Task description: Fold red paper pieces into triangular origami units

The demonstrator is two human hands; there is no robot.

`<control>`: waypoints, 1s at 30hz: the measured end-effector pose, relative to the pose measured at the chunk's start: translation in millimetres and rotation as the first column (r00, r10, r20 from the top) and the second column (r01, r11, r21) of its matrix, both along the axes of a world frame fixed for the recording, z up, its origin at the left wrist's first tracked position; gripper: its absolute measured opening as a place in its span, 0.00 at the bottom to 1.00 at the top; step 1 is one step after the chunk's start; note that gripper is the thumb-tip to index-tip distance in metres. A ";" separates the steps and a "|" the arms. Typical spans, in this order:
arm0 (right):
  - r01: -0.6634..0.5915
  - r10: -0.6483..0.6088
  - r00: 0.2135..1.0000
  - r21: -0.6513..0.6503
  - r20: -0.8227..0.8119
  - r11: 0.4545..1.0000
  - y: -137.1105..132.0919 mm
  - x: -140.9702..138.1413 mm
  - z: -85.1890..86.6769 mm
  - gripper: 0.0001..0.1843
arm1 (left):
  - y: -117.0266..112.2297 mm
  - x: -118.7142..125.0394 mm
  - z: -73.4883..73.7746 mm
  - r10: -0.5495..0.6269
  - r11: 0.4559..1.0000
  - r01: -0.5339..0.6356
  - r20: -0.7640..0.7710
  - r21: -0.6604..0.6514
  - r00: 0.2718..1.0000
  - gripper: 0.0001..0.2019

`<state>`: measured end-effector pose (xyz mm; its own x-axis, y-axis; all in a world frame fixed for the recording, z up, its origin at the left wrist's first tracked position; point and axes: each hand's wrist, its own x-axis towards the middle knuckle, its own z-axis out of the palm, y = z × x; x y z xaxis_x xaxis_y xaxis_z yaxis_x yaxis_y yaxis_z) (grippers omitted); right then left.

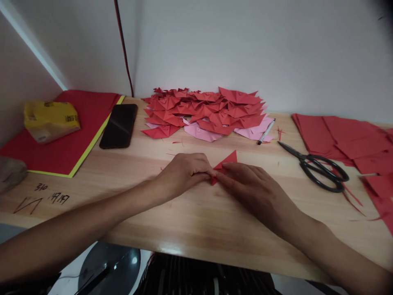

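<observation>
A small folded piece of red paper (229, 158) lies on the wooden table, one pointed corner sticking up toward the back. My left hand (192, 170) pinches its left side with fingers curled together. From the right, my right hand (251, 180) also grips the paper, its fingertips meeting those of my left hand. Most of the paper is hidden under the fingers. Behind my hands is a heap of folded red paper pieces (208, 108), with several pink paper pieces (204, 132) at its front edge.
Black-handled scissors (321, 166) lie at the right beside stacked red paper sheets (344, 137). A pen (266, 132) rests by the heap. At the left are a phone (119, 126), a yellow packet (52, 121) and large red sheets (89, 110). Thin red scraps (351, 196) are scattered about.
</observation>
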<state>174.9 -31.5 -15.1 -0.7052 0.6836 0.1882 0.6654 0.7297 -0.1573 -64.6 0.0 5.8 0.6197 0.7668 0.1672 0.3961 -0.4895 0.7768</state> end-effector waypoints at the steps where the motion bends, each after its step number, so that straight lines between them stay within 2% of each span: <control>1: -0.003 0.003 1.000 0.005 0.013 1.000 -0.5 -0.4 0.6 0.26 | 0.4 0.8 -1.8 0.015 1.000 -0.015 0.014 0.005 1.000 0.06; 7: -0.008 0.006 1.000 0.064 0.026 0.998 -2.0 -3.7 4.5 0.27 | 7.3 6.4 -5.3 0.085 0.993 -0.078 0.086 -0.088 0.993 0.05; 10: -0.019 0.018 1.000 0.072 0.012 0.997 -2.8 -4.1 6.2 0.27 | 9.6 11.1 -2.3 0.136 0.979 -0.131 0.024 -0.156 0.990 0.04; 14: -0.052 0.052 0.999 0.089 0.000 0.995 -3.7 -1.8 7.8 0.26 | 14.3 19.2 2.9 0.161 0.970 -0.172 -0.079 -0.172 0.984 0.04; 17: -0.069 0.071 0.997 0.092 -0.015 0.993 -4.6 0.0 8.2 0.27 | 17.8 23.2 3.1 0.175 0.966 -0.187 -0.080 -0.178 0.981 0.03; 24: -0.065 0.067 0.997 0.071 -0.026 0.995 -6.4 2.1 4.3 0.29 | 12.3 24.4 -3.5 0.227 0.958 -0.236 -0.073 -0.160 0.971 0.02; 30: -0.051 0.050 0.999 0.068 0.006 0.996 -6.4 3.5 3.7 0.28 | 10.2 27.6 -5.6 0.244 0.969 -0.246 -0.096 -0.013 0.965 0.04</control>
